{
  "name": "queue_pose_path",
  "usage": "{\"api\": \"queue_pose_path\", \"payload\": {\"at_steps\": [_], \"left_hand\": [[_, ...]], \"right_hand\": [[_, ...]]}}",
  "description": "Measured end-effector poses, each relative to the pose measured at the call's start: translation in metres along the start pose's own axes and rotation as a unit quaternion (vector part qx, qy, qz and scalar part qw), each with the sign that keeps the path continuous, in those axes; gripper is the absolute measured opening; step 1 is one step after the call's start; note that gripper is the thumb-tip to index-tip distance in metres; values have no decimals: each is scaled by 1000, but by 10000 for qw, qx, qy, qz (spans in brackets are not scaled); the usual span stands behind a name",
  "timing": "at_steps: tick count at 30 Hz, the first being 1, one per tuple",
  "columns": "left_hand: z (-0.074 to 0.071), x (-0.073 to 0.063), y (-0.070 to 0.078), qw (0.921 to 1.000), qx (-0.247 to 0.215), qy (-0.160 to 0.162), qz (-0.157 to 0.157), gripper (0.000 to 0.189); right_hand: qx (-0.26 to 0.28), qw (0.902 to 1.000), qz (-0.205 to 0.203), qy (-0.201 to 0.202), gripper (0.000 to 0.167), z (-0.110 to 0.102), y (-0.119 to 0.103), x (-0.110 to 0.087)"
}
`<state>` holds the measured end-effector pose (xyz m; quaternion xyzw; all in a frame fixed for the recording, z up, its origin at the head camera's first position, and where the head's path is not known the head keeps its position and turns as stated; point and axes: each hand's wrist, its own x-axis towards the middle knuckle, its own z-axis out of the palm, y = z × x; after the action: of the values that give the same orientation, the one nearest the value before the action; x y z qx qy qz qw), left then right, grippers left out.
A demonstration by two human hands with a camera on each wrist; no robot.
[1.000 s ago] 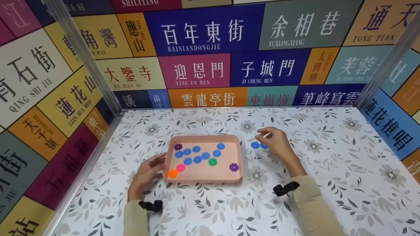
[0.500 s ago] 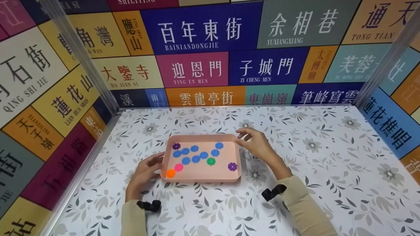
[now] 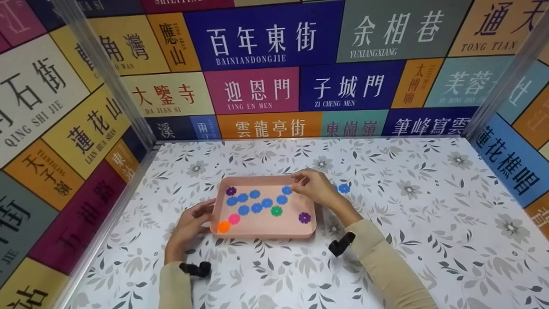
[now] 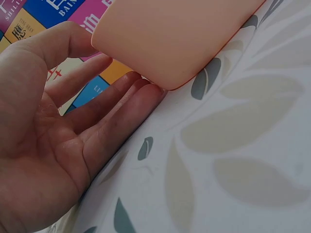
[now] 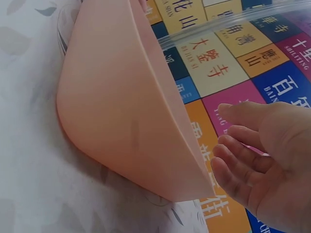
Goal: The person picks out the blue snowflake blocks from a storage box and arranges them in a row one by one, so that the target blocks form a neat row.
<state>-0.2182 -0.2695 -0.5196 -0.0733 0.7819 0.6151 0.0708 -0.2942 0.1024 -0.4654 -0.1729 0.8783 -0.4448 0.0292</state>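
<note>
A shallow pink tray stands on the table, with flower-shaped discs spread over its floor. Several are blue; others are a green disc, a pink disc, an orange disc and two purple discs. My left hand touches the tray's left end from outside, its fingertips at the wall and rim in the left wrist view. Over the tray's back right corner hovers my right hand, fingers loosely bent, thumb and index apart near a blue disc. Nothing shows in its grasp.
Right of the tray, a blue disc lies on the flower-patterned tabletop, another one mostly hidden by the right hand. Walls with coloured name panels enclose the table's back and sides.
My right hand has moved left, from above the loose blue discs on the table to over the tray's back right corner. The left hand keeps its place at the tray.
</note>
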Motion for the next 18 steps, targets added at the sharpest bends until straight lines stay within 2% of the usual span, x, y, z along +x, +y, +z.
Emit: {"api": "queue_pose_path", "payload": {"at_steps": [2, 9, 12, 18], "left_hand": [[0, 0, 0, 10000, 9, 25, 22, 52], [0, -1, 0, 9998, 55, 41, 162, 49], [0, -1, 1, 9999, 105, 62, 80, 49], [0, 0, 1, 9997, 184, 87, -157, 48]], "right_hand": [[-38, 10000, 17, -20, 38, 3, 0, 5], [-252, 9992, -315, 13, 34, 10, 4, 14], [-343, 9990, -286, 91, 34, 13, 6, 15], [-899, 9947, -234, 449, 32, 17, 10, 16]]}}
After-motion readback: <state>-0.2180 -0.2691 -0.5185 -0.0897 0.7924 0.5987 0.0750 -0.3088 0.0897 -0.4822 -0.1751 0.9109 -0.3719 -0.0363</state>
